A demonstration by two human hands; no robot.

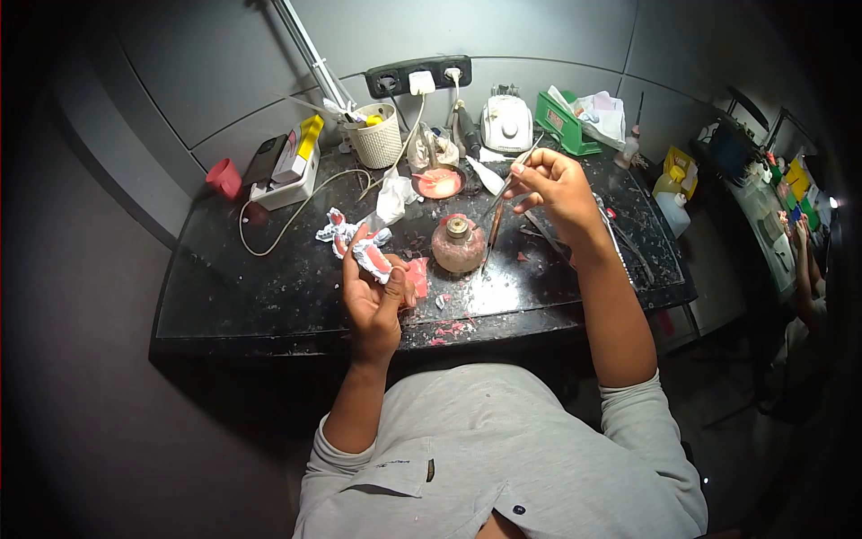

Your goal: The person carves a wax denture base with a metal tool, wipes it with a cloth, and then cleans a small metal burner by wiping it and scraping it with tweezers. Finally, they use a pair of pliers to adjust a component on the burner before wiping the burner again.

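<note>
My left hand (375, 310) is closed round a white plaster dental cast (371, 259) with pink wax along it. A pink wax sheet (419, 277) shows beside its fingers. Behind it lies another white cast with pink wax (338, 226). In a pinch, my right hand (564, 199) holds a thin metal wax spatula (508, 187), slanting down toward the burner. Below that tip stands a round glass spirit burner (458, 250) with a metal collar; no flame shows. A brown-handled tool (494, 232) lies right of the burner.
Pink wax scraps (449, 332) litter the front of the black table (242, 314). Behind are a pink dish (439, 182), a woven basket (374, 139), a white control box (506, 124) and a green holder (567, 126). Metal tools lie at right. Another person's arm (805, 256) shows far right.
</note>
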